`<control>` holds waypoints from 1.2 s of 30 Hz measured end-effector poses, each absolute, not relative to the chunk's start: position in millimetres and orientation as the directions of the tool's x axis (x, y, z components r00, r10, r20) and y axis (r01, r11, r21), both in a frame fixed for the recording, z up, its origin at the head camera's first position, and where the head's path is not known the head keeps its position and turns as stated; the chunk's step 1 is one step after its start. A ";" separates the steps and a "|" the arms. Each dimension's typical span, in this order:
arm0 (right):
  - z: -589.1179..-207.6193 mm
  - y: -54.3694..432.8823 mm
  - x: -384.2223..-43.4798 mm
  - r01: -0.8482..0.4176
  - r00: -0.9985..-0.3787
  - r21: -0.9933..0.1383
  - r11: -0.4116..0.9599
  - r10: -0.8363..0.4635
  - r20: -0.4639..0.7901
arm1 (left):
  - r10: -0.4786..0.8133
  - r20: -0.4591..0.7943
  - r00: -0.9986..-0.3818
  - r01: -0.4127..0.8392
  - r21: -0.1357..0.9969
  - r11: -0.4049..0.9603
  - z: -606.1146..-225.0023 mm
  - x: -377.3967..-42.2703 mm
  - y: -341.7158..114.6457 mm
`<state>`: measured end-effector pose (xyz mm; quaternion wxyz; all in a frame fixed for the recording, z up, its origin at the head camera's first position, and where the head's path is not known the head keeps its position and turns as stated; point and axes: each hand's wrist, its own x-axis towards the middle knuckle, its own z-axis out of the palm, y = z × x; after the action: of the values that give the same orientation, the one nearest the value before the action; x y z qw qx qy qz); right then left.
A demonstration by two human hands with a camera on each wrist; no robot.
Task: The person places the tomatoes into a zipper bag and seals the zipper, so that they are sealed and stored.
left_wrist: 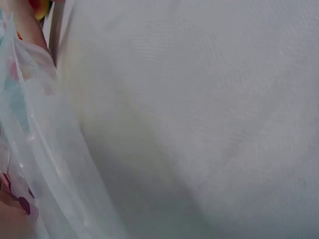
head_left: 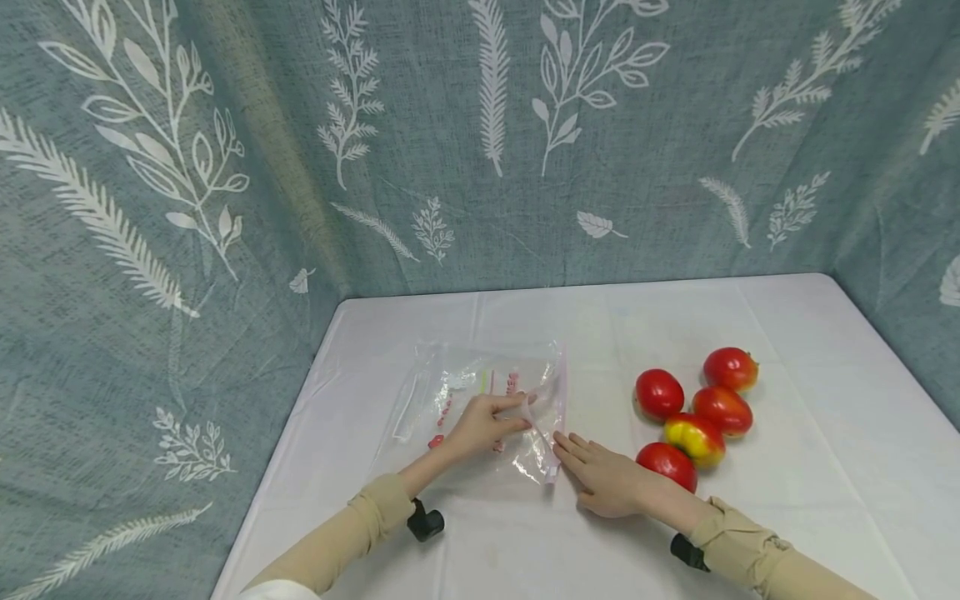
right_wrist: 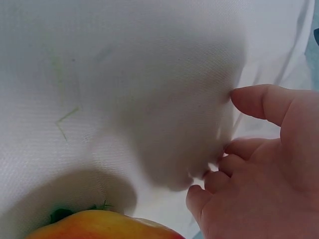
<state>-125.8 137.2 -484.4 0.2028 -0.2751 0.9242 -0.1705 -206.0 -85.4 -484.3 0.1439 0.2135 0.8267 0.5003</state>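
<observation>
A clear zip bag [head_left: 457,367] with red print lies flat on the white table. My left hand [head_left: 480,427] pinches a lifted fold of its upper layer near the right-hand edge, between thumb and fingers. Its film [left_wrist: 60,164] fills the left side of the left wrist view, where most of that hand is out of sight. My right hand [head_left: 607,479] rests palm down beside the bag, its fingertips at the bag's right edge; the right wrist view shows its fingers loosely bent around nothing. Just beyond the right wrist sits a red tomato [head_left: 669,465].
More tomatoes are grouped on the right: a yellow-and-red one [head_left: 694,439], an oblong one [head_left: 722,410], and round red ones at the left [head_left: 660,393] and back [head_left: 731,369]. A leaf-patterned curtain [head_left: 450,150] hangs behind the white table [head_left: 390,317].
</observation>
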 end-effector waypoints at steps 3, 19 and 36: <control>-483.9 136.6 -125.1 -0.431 -0.768 -0.428 0.794 -0.572 -0.287 | 0.485 0.007 -0.875 0.218 0.898 0.381 -487.5 -207.4 -87.7; -484.1 135.7 -125.9 -0.401 -0.778 -0.435 0.806 -0.551 -0.302 | 0.451 0.140 -0.881 0.295 0.909 0.295 -473.8 -205.2 -93.8; -485.4 137.1 -126.9 -0.369 -0.779 -0.457 0.810 -0.537 -0.324 | 0.446 0.140 -0.884 0.284 0.918 0.276 -446.0 -191.5 -91.5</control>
<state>-126.9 137.1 -485.4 0.2248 -0.2451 0.9242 -0.1875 -191.5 -91.5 -446.0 0.0725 0.2295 0.7954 0.5562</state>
